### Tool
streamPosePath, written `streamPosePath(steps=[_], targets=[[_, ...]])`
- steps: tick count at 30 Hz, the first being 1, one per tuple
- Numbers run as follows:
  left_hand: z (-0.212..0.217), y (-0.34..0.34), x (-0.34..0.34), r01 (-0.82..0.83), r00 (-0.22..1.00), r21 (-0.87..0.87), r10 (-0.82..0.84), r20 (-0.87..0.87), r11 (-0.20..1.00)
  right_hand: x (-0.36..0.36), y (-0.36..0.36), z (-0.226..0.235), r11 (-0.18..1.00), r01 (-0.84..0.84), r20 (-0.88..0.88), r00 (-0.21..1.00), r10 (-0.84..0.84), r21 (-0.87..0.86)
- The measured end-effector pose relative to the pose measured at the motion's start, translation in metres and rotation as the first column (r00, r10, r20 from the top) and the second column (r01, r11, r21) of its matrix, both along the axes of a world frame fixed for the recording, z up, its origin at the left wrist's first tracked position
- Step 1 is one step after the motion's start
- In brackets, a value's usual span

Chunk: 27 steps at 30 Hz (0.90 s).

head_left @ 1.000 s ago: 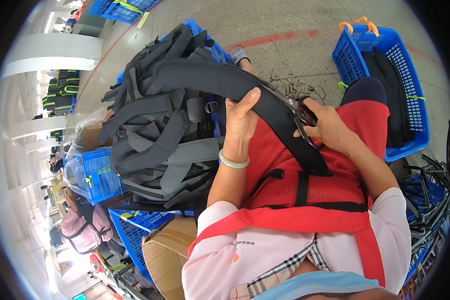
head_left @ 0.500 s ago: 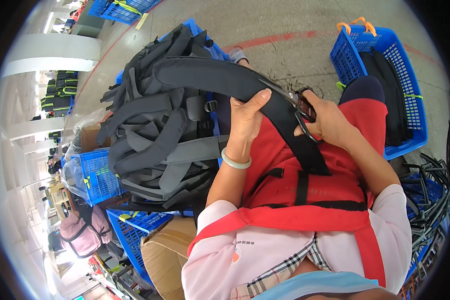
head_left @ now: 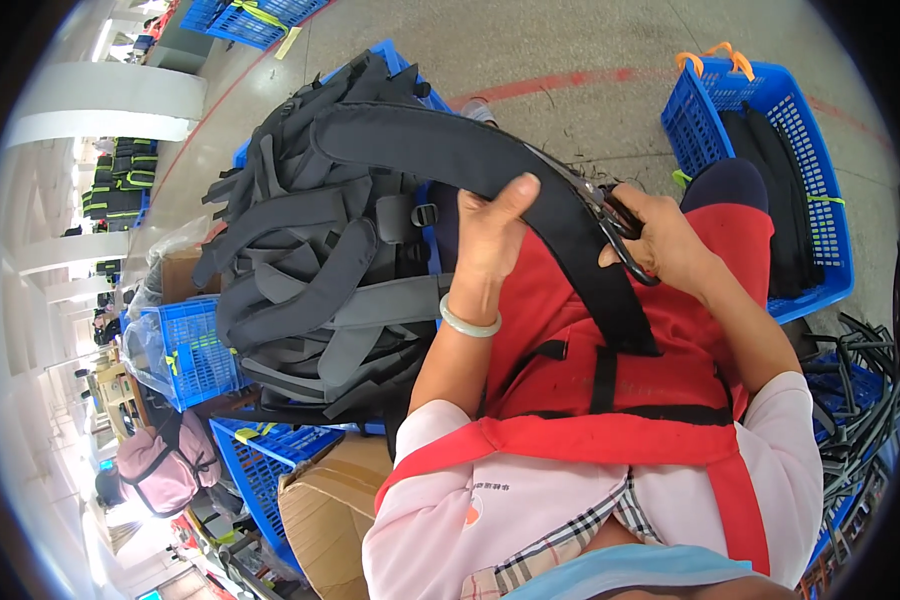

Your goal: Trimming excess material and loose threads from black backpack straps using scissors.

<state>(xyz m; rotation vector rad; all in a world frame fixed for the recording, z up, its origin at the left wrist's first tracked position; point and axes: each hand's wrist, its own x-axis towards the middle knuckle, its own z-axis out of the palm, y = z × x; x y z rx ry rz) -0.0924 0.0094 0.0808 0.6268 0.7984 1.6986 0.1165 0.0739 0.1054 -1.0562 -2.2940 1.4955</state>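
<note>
A long, curved dark grey padded strap stretches from over the pile on the left down to my red apron. My left hand grips it near the middle, thumb on top and the other fingers hidden beneath. In my right hand is a pair of scissors, with fingers in the dark handles. Their blades lie along the strap's right-hand edge and point toward its far end. How far the blades are apart is hard to make out.
Similar straps heap over a blue crate at the left. A blue basket holding dark padded pieces stands far right. Thin dark strips pile at lower right. A cardboard box sits lower left, near a person in pink.
My right hand and the scissors have shifted slightly right and toward me along the strap's edge. The handles sit closer together now. My left hand keeps its hold on the strap.
</note>
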Motion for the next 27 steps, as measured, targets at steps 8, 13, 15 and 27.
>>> streamPosePath(steps=[8,13,15,27], targets=[[0.016,0.004,-0.003,-0.067,0.995,0.02,0.066,0.079,0.998,-0.003,0.006,0.015,0.999,0.002,-0.001,1.0,-0.002,0.034],[0.014,0.005,0.005,-0.021,0.999,0.076,0.017,0.047,0.997,-0.005,0.007,0.032,0.995,-0.005,-0.026,1.0,0.007,0.097],[0.018,0.005,0.004,-0.002,0.999,0.072,-0.001,0.041,0.997,-0.003,0.011,0.03,0.996,-0.017,-0.025,1.0,0.019,0.088],[0.027,0.01,-0.003,-0.065,0.994,0.116,0.054,0.091,0.991,-0.005,0.018,0.039,0.991,-0.021,0.007,1.0,0.021,0.129]])
